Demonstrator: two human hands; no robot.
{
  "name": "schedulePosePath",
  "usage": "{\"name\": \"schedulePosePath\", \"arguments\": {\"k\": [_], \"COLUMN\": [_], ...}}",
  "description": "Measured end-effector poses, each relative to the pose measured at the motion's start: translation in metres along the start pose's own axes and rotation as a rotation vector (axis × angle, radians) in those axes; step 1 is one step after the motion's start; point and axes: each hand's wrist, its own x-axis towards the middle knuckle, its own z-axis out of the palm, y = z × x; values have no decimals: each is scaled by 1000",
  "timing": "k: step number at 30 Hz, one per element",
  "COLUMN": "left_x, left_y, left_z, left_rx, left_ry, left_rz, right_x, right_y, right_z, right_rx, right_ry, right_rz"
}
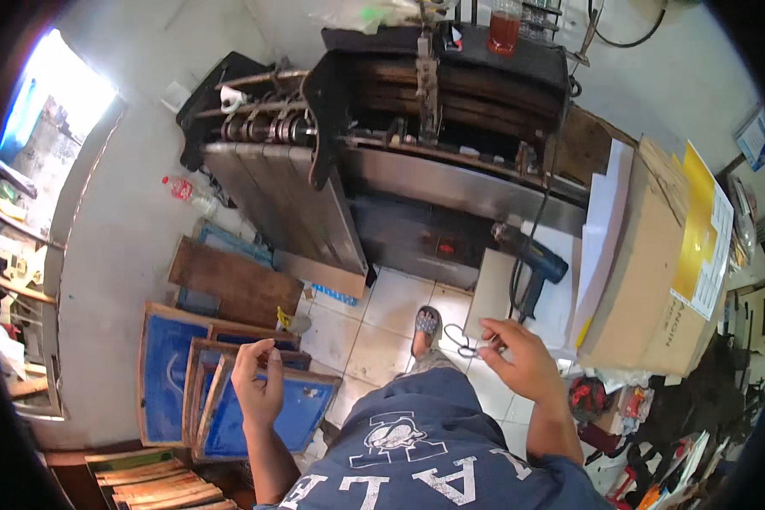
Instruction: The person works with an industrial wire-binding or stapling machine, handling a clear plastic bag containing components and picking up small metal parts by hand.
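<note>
My right hand (pixel 523 361) is raised at the right of my body, thumb and fingers pinched together. Black-handled scissors (pixel 459 342) stick out from its fingertips, loops pointing left over the tiled floor; the blades are mostly hidden by the fingers. My left hand (pixel 257 387) hovers in front of blue-meshed wooden frames (pixel 268 408), its fingers bent and its thumb tip near them. Whatever lies between those fingertips, if anything, is too small to make out. Beyond my right hand, a dark heat gun (pixel 540 262) rests on a pale board.
A large metal machine (pixel 450 183) with rollers stands ahead against the wall. Cardboard sheets (pixel 637 280) lean at the right. More wooden frames (pixel 157 480) lie at the lower left. A plastic bottle (pixel 191 194) and a brown board (pixel 234 280) are by the left wall.
</note>
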Motion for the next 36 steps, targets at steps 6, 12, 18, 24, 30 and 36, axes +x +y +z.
{"name": "schedulePosePath", "arguments": {"k": [6, 12, 18, 24, 30, 36], "left_x": [105, 204, 270, 341, 404, 430], "left_y": [23, 24, 20, 24, 33, 24], "left_z": [68, 128, 176, 178, 142, 143], "left_rx": [-151, -140, -181, -205, -229, -298], "left_ry": [-182, -356, -550, -523, -355, -326], "left_rz": [-53, 156, 269, 518, 606, 705], "right_x": [93, 117, 111, 143, 186, 199], "right_y": [26, 30, 30, 5, -23, -41], "right_z": [-12, -30, -18, 25, 49, 67], "right_rx": [-294, -268, -270, -207, -256, -258], "right_ry": [87, 157, 286, 368, 355, 407], "right_rz": [-75, 81, 355, 400, 385, 424]}}
